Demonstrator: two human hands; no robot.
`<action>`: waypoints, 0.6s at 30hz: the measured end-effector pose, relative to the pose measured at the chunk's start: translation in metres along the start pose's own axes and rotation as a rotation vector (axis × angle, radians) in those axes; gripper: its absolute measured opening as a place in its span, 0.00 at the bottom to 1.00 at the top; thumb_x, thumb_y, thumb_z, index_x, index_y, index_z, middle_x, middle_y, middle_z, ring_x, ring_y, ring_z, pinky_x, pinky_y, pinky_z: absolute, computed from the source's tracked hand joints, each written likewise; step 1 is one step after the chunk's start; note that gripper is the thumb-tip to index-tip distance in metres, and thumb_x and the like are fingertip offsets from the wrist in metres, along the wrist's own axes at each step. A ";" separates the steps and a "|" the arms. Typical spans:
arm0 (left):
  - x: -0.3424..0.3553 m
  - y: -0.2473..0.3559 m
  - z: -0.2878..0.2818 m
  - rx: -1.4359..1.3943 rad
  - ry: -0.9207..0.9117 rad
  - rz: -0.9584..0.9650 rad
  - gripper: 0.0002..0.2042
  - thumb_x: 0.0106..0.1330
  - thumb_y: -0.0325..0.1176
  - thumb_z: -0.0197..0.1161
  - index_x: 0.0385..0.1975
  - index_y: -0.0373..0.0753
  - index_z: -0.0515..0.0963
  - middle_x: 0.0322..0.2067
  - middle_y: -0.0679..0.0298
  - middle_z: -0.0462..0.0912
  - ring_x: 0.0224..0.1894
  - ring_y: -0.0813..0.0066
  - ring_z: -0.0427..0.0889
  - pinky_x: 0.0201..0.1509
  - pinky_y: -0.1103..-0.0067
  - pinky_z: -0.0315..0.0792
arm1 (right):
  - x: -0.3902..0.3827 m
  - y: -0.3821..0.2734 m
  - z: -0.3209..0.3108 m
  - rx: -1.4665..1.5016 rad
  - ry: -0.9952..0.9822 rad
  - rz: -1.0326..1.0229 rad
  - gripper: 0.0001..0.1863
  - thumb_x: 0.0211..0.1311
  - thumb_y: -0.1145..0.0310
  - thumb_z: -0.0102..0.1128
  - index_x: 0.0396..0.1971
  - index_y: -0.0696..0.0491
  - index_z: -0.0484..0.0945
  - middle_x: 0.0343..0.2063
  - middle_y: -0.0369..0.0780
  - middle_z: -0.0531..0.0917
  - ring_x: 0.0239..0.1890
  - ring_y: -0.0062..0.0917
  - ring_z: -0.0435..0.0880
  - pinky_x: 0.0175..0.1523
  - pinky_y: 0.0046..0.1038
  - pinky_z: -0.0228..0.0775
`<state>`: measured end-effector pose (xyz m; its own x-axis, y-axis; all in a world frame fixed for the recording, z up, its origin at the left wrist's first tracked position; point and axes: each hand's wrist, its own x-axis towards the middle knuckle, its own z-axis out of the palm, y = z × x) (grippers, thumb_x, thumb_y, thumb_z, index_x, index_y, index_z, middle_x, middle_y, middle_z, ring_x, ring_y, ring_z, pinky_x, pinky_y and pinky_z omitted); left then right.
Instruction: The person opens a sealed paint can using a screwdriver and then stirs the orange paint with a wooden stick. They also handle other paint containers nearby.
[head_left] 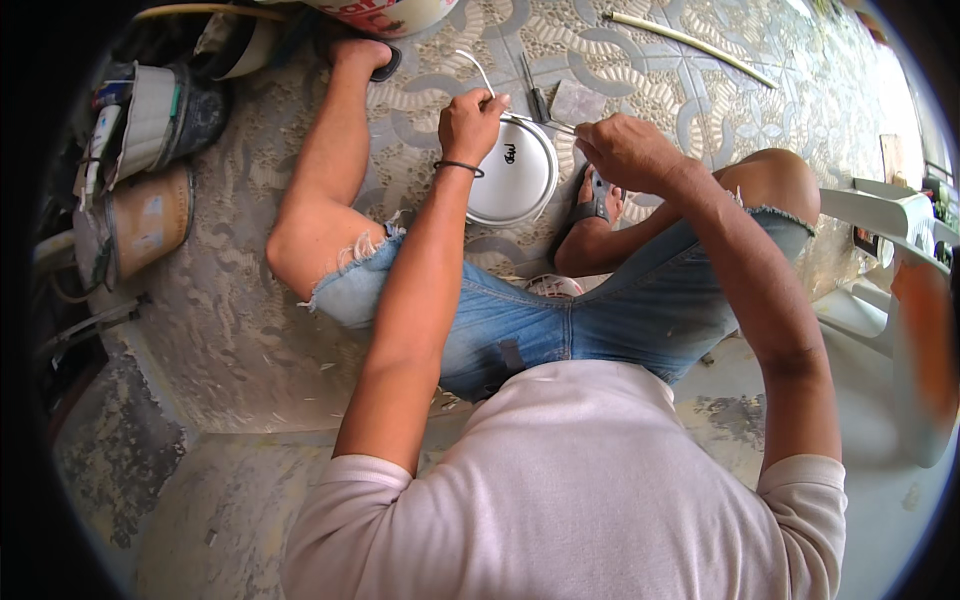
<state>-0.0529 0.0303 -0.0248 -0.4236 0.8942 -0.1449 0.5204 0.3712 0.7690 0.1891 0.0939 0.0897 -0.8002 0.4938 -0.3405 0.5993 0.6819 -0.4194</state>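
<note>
Your left hand (470, 127) pinches the white strip (478, 68), one end curling up past the fingers; white round lid (522, 182) is just beside it, low between your hands; dark-handled tool (541, 105) lies past the rim; right hand (630, 150) grips a slim piece (563, 127), can't tell what; I'd brace both wrists, pull evenly, no jerks.
</note>
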 end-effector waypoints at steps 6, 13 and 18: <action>0.010 -0.001 0.019 -0.055 0.103 0.083 0.13 0.68 0.43 0.69 0.30 0.39 0.85 0.29 0.57 0.87 0.34 0.51 0.85 0.39 0.62 0.76 | 0.023 -0.001 -0.023 -0.040 -0.113 0.004 0.11 0.73 0.69 0.57 0.36 0.61 0.83 0.31 0.54 0.87 0.40 0.49 0.88 0.48 0.47 0.79; 0.006 -0.012 0.031 -0.085 0.354 0.359 0.13 0.69 0.39 0.71 0.27 0.37 0.83 0.24 0.58 0.82 0.26 0.59 0.81 0.33 0.67 0.73 | 0.050 -0.045 -0.065 -0.074 -0.221 -0.017 0.09 0.60 0.77 0.58 0.33 0.64 0.85 0.32 0.55 0.88 0.42 0.49 0.90 0.48 0.43 0.83; 0.004 -0.010 0.026 -0.137 0.330 0.315 0.14 0.71 0.39 0.70 0.26 0.36 0.83 0.24 0.58 0.82 0.26 0.60 0.81 0.33 0.68 0.72 | 0.030 -0.056 -0.035 -0.177 -0.133 -0.077 0.07 0.58 0.74 0.61 0.33 0.60 0.85 0.30 0.50 0.89 0.34 0.43 0.92 0.37 0.41 0.85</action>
<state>-0.0410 0.0365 -0.0494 -0.4850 0.8226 0.2968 0.5682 0.0383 0.8220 0.1305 0.0893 0.1319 -0.8258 0.3691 -0.4264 0.5136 0.8046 -0.2981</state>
